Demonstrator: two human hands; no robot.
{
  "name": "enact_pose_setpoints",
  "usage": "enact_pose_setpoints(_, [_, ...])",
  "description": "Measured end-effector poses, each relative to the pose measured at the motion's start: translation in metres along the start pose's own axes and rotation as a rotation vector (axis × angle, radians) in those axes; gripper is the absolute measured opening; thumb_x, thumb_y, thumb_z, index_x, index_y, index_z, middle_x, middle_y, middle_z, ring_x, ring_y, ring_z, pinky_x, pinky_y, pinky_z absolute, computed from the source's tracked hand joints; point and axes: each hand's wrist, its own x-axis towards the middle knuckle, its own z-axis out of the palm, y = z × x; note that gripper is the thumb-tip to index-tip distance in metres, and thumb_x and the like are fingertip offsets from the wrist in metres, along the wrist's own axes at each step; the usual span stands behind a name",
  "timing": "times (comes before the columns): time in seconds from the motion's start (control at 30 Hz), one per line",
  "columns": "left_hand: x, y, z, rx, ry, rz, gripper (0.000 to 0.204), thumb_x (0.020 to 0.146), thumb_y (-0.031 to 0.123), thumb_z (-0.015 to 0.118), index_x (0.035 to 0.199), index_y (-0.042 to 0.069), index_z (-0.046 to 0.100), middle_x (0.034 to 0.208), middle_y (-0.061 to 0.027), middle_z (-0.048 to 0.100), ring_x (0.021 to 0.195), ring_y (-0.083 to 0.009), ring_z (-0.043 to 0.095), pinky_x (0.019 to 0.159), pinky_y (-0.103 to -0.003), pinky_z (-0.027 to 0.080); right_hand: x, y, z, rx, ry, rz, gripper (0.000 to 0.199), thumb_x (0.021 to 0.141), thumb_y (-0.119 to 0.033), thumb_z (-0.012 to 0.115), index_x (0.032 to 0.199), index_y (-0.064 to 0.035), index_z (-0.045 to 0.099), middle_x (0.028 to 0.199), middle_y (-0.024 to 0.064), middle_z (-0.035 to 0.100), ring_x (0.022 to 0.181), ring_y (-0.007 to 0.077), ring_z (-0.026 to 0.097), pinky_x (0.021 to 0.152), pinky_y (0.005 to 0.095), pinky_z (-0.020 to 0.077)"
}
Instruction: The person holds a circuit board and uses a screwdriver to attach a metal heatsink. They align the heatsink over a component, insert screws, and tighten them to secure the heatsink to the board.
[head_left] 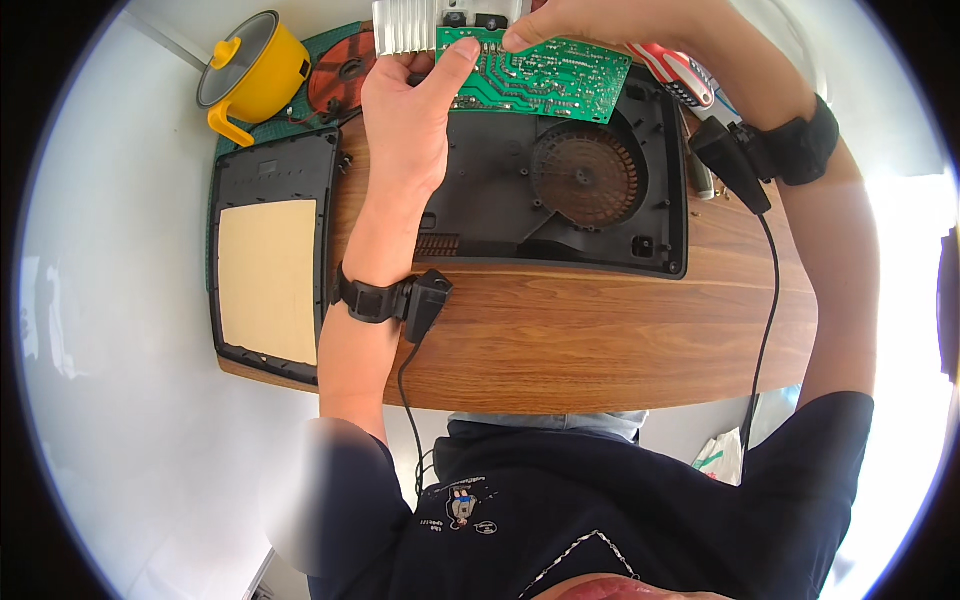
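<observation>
Both hands hold a green circuit board above an opened black appliance base on a wooden table — left hand fingers pinching its near-left edge, right hand fingers pinching its far edge — a yellow pot sits far left.

The right hand and the metal heat sink are cut off by the picture's top edge; the screwdriver is partly hidden behind the wrist.
</observation>
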Motion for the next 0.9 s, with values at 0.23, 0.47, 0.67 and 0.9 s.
enact_pose_setpoints(0.23, [-0.002,0.003,0.007,-0.078,-0.002,0.027,0.026,0.091,0.007,0.083,0.111,-0.002,0.069,0.099,-0.0041,0.072,0.089,-0.0085,0.065,0.082,-0.025,0.051,-0.009,0.001,0.007,0.116,0.031,0.069,0.051,0.083,-0.012,0.082,0.130,0.0040,0.067,0.098,0.0169,0.078,0.086,0.0208,0.072,0.080,0.0358,0.0559])
enact_pose_setpoints(0.47, [-0.003,0.003,0.008,-0.056,-0.030,0.004,0.029,0.090,0.006,0.082,0.113,-0.004,0.068,0.100,-0.0060,0.073,0.090,-0.0088,0.066,0.084,-0.025,0.052,-0.005,0.013,0.012,0.025,0.094,0.125,0.035,0.098,-0.024,0.067,0.120,0.0022,0.073,0.087,0.0130,0.076,0.080,0.0188,0.070,0.076,0.0358,0.0552])
enact_pose_setpoints(0.67, [-0.001,0.003,0.007,-0.061,-0.059,0.021,0.031,0.091,0.005,0.081,0.117,-0.004,0.068,0.102,-0.0058,0.074,0.092,-0.0088,0.067,0.086,-0.025,0.052,-0.007,0.004,0.014,-0.024,0.170,0.185,0.035,0.099,-0.026,0.062,0.119,0.0004,0.074,0.087,0.0145,0.076,0.078,0.0221,0.071,0.074,0.0380,0.0556])
enact_pose_setpoints(0.9, [0.000,0.003,0.010,-0.063,-0.076,0.010,0.031,0.092,0.006,0.080,0.119,-0.005,0.068,0.103,-0.0060,0.075,0.092,-0.0083,0.067,0.086,-0.024,0.051,-0.003,0.013,0.014,-0.065,0.187,0.145,0.035,0.098,-0.027,0.063,0.119,0.0000,0.075,0.087,0.0160,0.077,0.078,0.0240,0.072,0.075,0.0384,0.0557])
